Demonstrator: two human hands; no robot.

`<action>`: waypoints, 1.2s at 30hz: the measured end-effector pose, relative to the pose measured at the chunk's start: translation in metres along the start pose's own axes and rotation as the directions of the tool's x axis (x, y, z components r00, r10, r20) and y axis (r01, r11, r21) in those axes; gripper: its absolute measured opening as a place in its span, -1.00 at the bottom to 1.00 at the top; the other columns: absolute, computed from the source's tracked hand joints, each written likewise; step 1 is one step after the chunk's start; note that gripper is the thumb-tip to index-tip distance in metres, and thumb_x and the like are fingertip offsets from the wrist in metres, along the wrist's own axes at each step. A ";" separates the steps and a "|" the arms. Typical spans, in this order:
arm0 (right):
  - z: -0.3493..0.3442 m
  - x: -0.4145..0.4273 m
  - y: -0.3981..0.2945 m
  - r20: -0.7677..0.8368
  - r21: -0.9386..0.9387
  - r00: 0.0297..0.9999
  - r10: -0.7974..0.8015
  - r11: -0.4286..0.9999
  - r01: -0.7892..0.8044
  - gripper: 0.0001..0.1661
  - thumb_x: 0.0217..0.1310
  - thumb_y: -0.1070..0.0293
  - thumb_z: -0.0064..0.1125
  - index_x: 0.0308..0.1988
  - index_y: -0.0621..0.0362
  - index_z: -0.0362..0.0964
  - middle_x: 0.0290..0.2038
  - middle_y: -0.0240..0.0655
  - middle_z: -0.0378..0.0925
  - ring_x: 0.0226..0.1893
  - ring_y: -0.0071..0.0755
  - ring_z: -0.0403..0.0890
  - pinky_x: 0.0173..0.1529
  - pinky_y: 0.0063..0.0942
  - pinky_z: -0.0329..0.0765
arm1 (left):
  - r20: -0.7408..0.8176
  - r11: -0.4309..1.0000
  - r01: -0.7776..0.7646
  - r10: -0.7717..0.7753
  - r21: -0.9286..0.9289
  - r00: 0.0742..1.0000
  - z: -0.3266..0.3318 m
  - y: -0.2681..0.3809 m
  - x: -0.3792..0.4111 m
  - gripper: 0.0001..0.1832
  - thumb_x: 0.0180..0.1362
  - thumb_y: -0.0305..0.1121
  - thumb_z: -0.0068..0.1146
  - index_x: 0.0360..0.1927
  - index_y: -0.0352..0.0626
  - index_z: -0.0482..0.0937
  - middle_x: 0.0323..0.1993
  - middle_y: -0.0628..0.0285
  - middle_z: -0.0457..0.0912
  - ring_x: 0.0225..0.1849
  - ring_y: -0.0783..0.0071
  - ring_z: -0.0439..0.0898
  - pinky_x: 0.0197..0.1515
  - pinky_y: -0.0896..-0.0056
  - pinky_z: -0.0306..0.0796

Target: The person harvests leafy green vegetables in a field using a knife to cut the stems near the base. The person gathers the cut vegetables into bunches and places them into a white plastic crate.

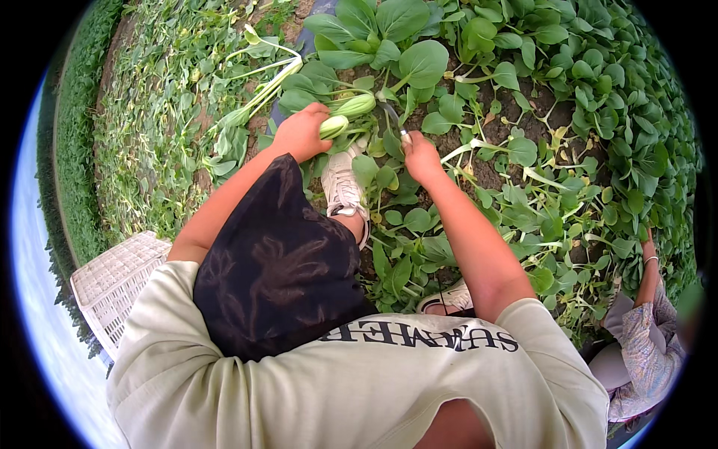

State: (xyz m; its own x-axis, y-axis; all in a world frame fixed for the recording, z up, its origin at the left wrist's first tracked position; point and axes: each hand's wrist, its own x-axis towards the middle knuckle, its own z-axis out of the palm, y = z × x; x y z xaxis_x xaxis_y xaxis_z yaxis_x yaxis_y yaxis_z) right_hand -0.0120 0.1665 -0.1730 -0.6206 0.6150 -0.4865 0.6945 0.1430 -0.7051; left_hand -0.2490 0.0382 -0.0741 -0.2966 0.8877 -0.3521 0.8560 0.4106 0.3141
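My left hand is closed around a pale green bok choy, its cut-looking base pointing right. A second bok choy lies against it, just above; whether my fingers hold that one too is unclear. My right hand grips the handle of a small curved sickle, whose blade reaches up and left to the base of the second bok choy. Above both hands stands a leafy bok choy plant. Loose bok choy stalks lie to the upper left of my left hand.
My shoe is planted below the hands among leaves. A white plastic crate is at the left. Dense rows of bok choy grow at the right. Another person is low at the right edge, an arm among the plants.
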 end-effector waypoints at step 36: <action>-0.163 -0.056 -0.116 -0.146 0.476 0.956 -0.252 0.830 0.292 -0.68 0.06 0.28 0.39 -0.29 0.20 0.44 -0.41 -0.37 0.54 -0.47 -0.53 0.49 -0.35 -0.45 0.47 | 0.293 0.150 0.259 0.285 -0.954 0.913 -0.066 0.116 0.033 -0.38 0.05 -0.29 0.34 0.18 -0.27 0.43 -0.03 0.14 0.62 -0.04 0.37 0.62 0.06 0.30 0.52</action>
State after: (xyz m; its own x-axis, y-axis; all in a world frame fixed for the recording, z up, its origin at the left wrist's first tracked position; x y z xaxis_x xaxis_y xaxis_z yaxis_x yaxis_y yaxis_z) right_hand 0.0018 0.2419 0.0202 -0.7156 0.6656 -0.2118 0.2218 -0.0710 -0.9725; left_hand -0.1879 0.1290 0.0088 0.0975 0.8664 -0.4897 -0.3524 0.4902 0.7972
